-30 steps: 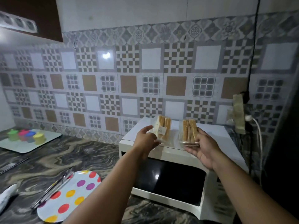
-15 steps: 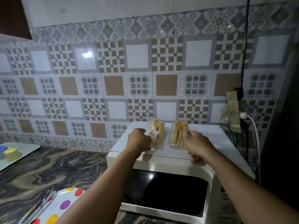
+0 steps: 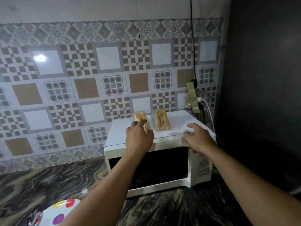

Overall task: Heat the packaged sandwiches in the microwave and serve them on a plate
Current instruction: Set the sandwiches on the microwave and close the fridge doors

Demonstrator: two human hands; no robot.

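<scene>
Two clear-packed sandwiches lie side by side on top of the white microwave [image 3: 117,136]. The left sandwich pack [image 3: 139,116] is partly covered by my left hand [image 3: 139,137], whose loosely spread fingertips touch its near end. The right sandwich pack [image 3: 161,120] lies free, with nothing touching it. My right hand [image 3: 199,138] rests with fingers apart on the microwave's top right front corner, above the control panel, and holds nothing. The microwave's dark door is closed. A polka-dot plate [image 3: 62,211] shows at the bottom left on the counter.
The microwave stands on a dark marbled counter [image 3: 48,181] against a patterned tile wall. A power strip [image 3: 193,97] with a white plug and cables hangs just behind the microwave's right rear. A dark tall surface [image 3: 260,95] closes off the right side. A blurred metal utensil [image 3: 35,216] lies by the plate.
Both hands set the sandwich packs down on the microwave top. My right hand let go and slid right to the front corner. The view shifted right, so the plate dropped toward the corner.
</scene>
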